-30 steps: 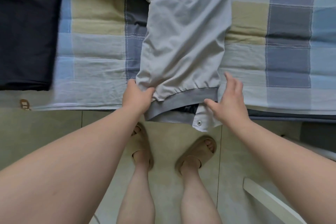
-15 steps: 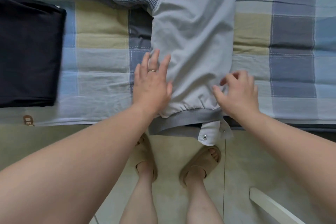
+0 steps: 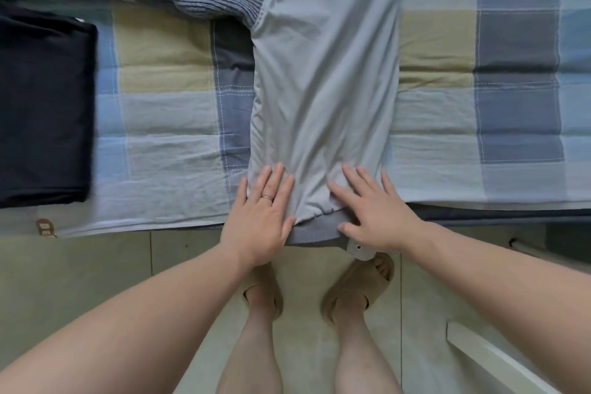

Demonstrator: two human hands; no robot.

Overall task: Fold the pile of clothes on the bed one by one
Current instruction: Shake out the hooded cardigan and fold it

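**Smoothing before the fold**

The grey garment (image 3: 323, 89) is lying lengthwise on the bed (image 3: 166, 125), its hem (image 3: 315, 232) hanging over the near edge. The left hand (image 3: 260, 217) and right hand (image 3: 374, 214) are pressing it, fingers (image 3: 275, 176) straight, gripping nothing. Sweeping both palms away evenly should flatten wrinkles without dragging it floorward.

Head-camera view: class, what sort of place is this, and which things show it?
Probably a bedroom: a blue, grey and beige checked bed quilt, a folded dark navy garment on it, and pale floor tiles.
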